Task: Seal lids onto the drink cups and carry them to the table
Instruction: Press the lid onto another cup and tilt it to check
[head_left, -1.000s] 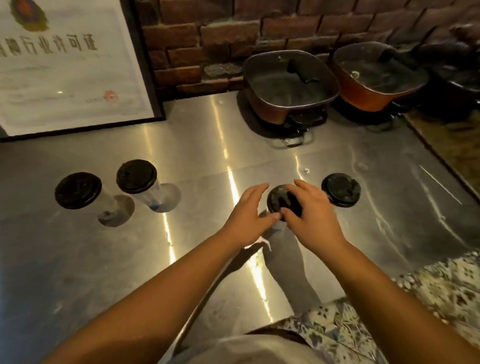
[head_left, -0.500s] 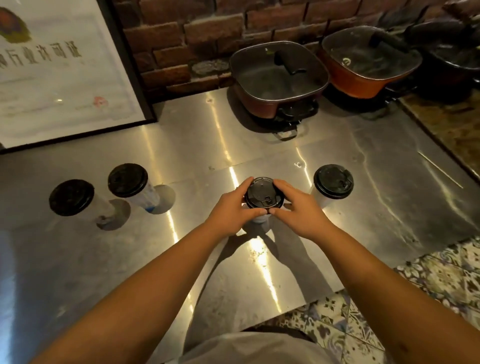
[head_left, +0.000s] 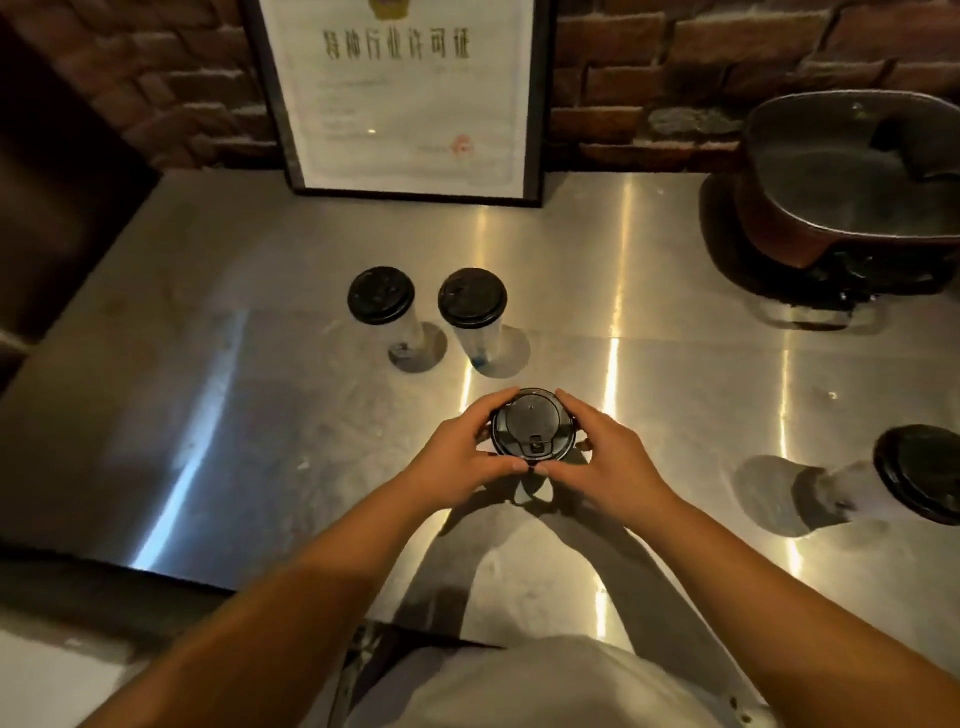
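Head view: at the centre of the frame both hands close round one black lid (head_left: 533, 424) that sits on a clear cup, most of which is hidden beneath it. The left hand (head_left: 458, 457) curls round the lid's left rim, the right hand (head_left: 610, 462) round its right rim, and the thumbs nearly meet at the near edge; both are clamped on the lid, pressing from the sides. The cup stands on the steel table (head_left: 208, 395).

Just beyond, above centre, two lidded cups (head_left: 470, 317) stand side by side, close but apart. A fourth lidded cup (head_left: 917, 475) is at the right edge. A framed certificate (head_left: 405, 93) leans on the brick wall at the top, and a lidded pan (head_left: 852, 187) sits in the upper right.

What could go wrong, as a judgement: the clear cup looks thin-walled, so squeezing hard could buckle it or tip it. If the rim catches on one side only, the lid may look seated and pop off when carried. Whether it is fully snapped on cannot be told from here.

Against the frame half a second ago, the view has swung left: the certificate now sits at top centre, the two far cups have come toward the middle, and the right cup has slid to the edge. The grip on the lid is much the same.
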